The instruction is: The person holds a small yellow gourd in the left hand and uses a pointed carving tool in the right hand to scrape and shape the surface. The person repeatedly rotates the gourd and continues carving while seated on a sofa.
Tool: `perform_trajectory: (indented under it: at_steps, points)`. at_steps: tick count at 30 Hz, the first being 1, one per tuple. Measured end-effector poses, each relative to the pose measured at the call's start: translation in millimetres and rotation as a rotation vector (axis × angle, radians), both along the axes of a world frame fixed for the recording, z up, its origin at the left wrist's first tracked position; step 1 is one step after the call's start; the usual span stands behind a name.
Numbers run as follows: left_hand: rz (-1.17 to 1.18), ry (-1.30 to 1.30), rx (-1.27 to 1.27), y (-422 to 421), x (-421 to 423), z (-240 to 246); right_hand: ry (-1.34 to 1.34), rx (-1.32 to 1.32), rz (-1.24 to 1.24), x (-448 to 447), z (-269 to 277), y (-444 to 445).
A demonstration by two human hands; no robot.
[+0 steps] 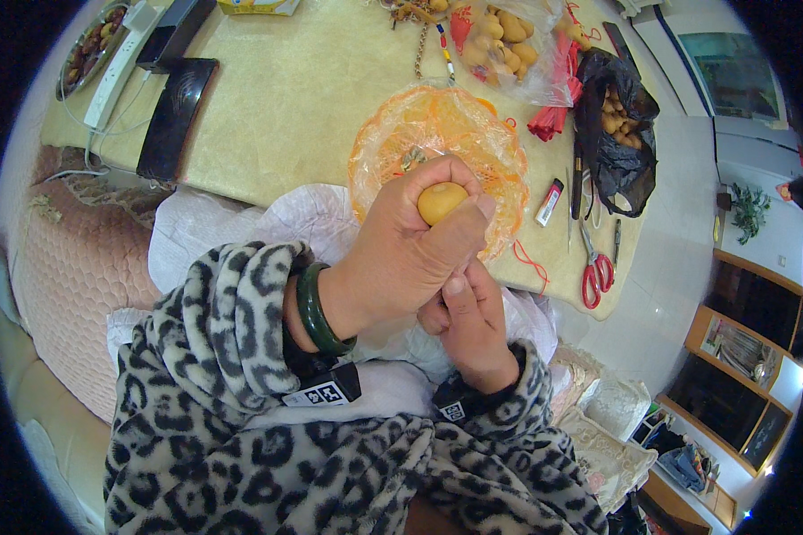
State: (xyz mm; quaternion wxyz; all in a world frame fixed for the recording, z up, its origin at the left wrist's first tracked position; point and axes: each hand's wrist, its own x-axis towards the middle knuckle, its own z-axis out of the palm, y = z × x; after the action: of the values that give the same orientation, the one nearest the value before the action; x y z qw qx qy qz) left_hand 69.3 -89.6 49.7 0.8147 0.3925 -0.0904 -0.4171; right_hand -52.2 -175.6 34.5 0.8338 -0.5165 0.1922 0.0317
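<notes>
My left hand (pixel 408 247), with a dark green bangle at the wrist, is wrapped around a small yellow gourd (pixel 440 202). Only the gourd's rounded end shows between thumb and curled fingers; the rest is hidden. Just below, my right hand (pixel 476 328) has its fingers bent in against the underside of the left fist. Whatever lies between the right fingertips is covered, so I cannot tell what they grip. Behind the hands sits an orange openwork basket (pixel 369 150) lined with clear plastic, with some small bits inside.
At the table's right lie red-handled scissors (pixel 597 279), a lighter (pixel 549 202), a thin metal needle-like tool (pixel 569 210) and a black bag (pixel 592 127) of small gourds. A clear bag (pixel 549 83) of gourds stands farther back. A power strip (pixel 122 70) and black box (pixel 177 120) are left.
</notes>
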Motion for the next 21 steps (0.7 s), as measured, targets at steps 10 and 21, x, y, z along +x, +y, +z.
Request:
perform_trajectory:
  at_steps: [10,21]
  points:
    - [0.003,-0.017,0.016,-0.7,0.2,-1.2,-0.040,-0.153,0.000,1.4,-1.0,2.3]
    - [0.005,-0.007,-0.010,-0.8,-0.2,-0.5,-0.043,-0.190,-0.006,1.1,-2.7,2.4]
